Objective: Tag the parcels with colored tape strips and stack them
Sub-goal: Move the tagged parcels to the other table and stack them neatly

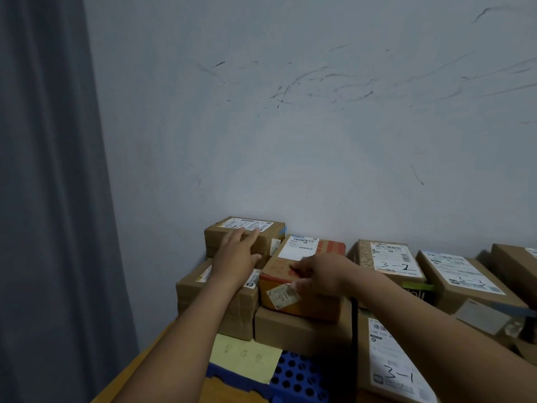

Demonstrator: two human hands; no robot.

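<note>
Two hands reach out. Right hand [319, 276] nearer: sits on near top edge of orange parcel [316, 308], fingers bent; pinching or not, cannot tell. Parcel's long side points at wall. Left hand [235, 257] flat, fingers straight, on brown parcel [220, 237] behind-left of orange parcel.

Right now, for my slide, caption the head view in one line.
Left hand pressed flat on a brown parcel by the wall, right hand holding the orange parcel beside it.
</note>
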